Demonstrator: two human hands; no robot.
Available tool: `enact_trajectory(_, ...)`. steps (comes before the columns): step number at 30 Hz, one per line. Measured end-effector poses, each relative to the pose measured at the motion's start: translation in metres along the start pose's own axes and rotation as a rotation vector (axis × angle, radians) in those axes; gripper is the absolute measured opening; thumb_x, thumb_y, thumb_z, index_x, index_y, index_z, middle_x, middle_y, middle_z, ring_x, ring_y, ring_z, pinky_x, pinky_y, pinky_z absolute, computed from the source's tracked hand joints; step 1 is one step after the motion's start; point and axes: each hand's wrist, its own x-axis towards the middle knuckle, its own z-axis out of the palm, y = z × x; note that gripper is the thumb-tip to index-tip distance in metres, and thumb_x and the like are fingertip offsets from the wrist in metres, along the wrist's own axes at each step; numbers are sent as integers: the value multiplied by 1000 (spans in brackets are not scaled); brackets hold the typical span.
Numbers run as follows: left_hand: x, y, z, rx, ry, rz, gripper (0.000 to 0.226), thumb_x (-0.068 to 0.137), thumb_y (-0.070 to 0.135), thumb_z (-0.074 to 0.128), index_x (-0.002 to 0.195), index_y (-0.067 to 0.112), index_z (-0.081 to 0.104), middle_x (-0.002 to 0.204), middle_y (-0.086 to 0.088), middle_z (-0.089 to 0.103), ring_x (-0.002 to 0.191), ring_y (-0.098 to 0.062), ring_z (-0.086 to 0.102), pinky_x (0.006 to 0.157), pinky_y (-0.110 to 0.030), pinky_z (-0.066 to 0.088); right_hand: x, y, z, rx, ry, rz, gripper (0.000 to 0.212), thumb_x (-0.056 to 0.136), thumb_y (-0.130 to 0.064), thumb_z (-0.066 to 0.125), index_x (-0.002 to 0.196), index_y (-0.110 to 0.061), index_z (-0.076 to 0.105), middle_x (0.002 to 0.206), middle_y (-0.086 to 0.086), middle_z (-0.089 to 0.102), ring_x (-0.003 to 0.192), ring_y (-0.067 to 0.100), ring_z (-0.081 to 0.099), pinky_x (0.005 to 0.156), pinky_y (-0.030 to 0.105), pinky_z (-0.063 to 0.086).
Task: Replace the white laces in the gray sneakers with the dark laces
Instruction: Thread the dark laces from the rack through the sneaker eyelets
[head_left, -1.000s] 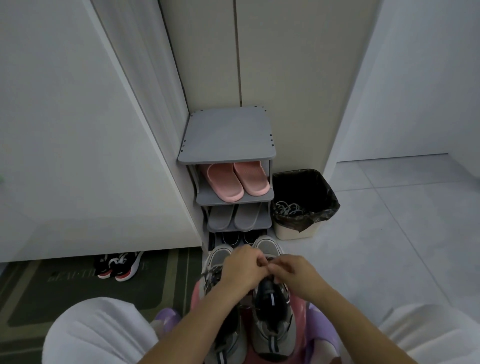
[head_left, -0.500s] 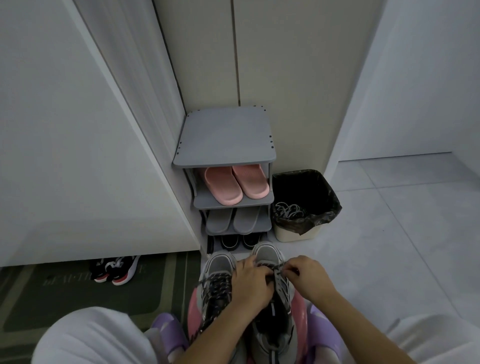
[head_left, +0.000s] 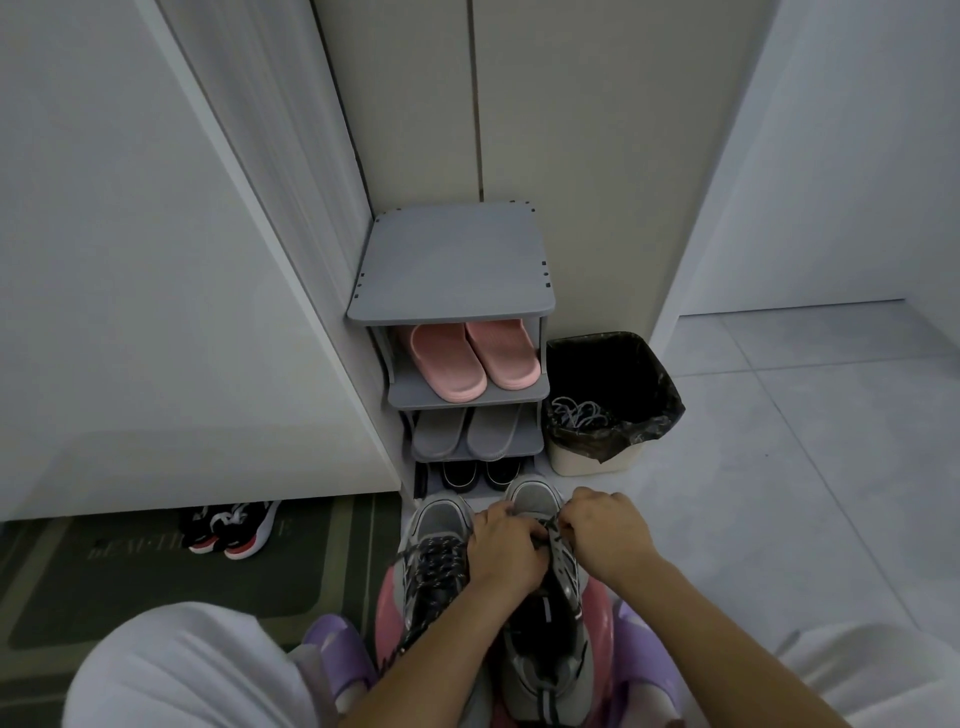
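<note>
Left sneaker (head_left: 436, 551) is dark-laced. Our left hand (head_left: 506, 551) and right hand (head_left: 605, 530), fingers curled, pinch the dark lace (head_left: 554, 536) on the seemingly unfinished right sneaker (head_left: 535, 498).

Head-worn, facing down-forward, seemingly near sneakers (head_left: 439, 525)

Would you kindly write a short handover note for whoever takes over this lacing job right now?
Hands: left hand and right hand both pinch the dark lace at the front eyelets of the right sneaker.
The left sneaker, beside it on the pink stool, is fully dark-laced.
The white laces lie in the bin.
Done: old laces out, left sneaker laced.
Left: thread the right sneaker upward; its upper eyelets look unlaced.
</note>
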Motion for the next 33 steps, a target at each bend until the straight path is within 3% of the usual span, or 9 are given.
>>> enact_trajectory(4, 1, 0, 1, 14, 15, 2, 26, 90, 31, 54, 114, 30, 65, 147, -1, 31, 135, -25, 26, 110, -35, 27, 1, -6, 5, 0, -23, -6, 27, 92, -15, 42, 109, -17, 63, 116, 5, 57, 103, 25, 58, 86, 31, 38)
enact_trajectory(8, 4, 0, 2, 21, 26, -6, 21, 90, 32, 55, 106, 28, 68, 144, -1, 33, 132, -24, 30, 107, -36, 31, -6, -2, 7, 175, -6, 104, 23, 93, -33, 47, 104, -28, 67, 113, -2, 60, 105, 20, 57, 85, 29, 38)
enact_trajectory(11, 8, 0, 2, 27, 20, -12, 18, 90, 32, 56, 100, 26, 69, 140, 0, 35, 127, -23, 36, 104, -36, 35, -18, 0, 7, 217, 67, 196, 31, 90, -46, 50, 113, -29, 62, 117, -3, 58, 110, 19, 52, 89, 31, 39)
enact_trajectory(13, 10, 0, -1, 23, 10, -23, 15, 89, 30, 58, 96, 26, 70, 137, 0, 37, 122, -20, 43, 101, -36, 40, -28, -6, 6, 360, 124, 270, 36, 87, -51, 52, 107, -24, 64, 108, -1, 58, 100, 17, 55, 84, 30, 43)
enact_trajectory(16, 13, 1, -5, 0, -6, -48, 14, 87, 26, 58, 89, 26, 72, 131, -1, 39, 111, -20, 53, 96, -39, 46, -43, -29, 8, 710, 28, 347, 29, 82, -40, 59, 92, -13, 60, 88, 1, 55, 78, 15, 53, 68, 26, 44)
enact_trajectory(18, 14, 3, -7, -3, -16, -63, 15, 87, 24, 57, 88, 27, 72, 132, -1, 38, 111, -20, 53, 96, -39, 46, -50, -41, 16, 840, 9, 415, 33, 75, -35, 63, 102, -17, 56, 96, 1, 54, 82, 15, 53, 65, 25, 43)
enact_trajectory(21, 14, 4, -7, 14, -24, -69, 13, 87, 23, 59, 89, 27, 71, 131, -1, 38, 110, -19, 53, 95, -38, 47, -52, -51, 30, 835, 79, 519, 37, 82, -30, 61, 115, -16, 55, 113, 4, 49, 81, 17, 50, 70, 25, 39)
enact_trajectory(27, 12, 4, -15, 132, 23, -5, 18, 88, 18, 55, 99, 20, 69, 129, -1, 41, 113, -20, 48, 100, -39, 40, -52, -51, 31, 892, 189, 628, 16, 90, -12, 48, 94, -5, 61, 95, 11, 55, 61, 13, 41, 63, 24, 32)
enact_trajectory(33, 2, -22, -51, 120, 104, 2, 12, 87, 25, 58, 80, 25, 67, 125, 2, 47, 115, -21, 45, 96, -40, 43, -50, -52, 32, 904, 206, 645, 15, 87, -9, 49, 85, -2, 63, 83, 12, 60, 67, 23, 49, 61, 25, 35)
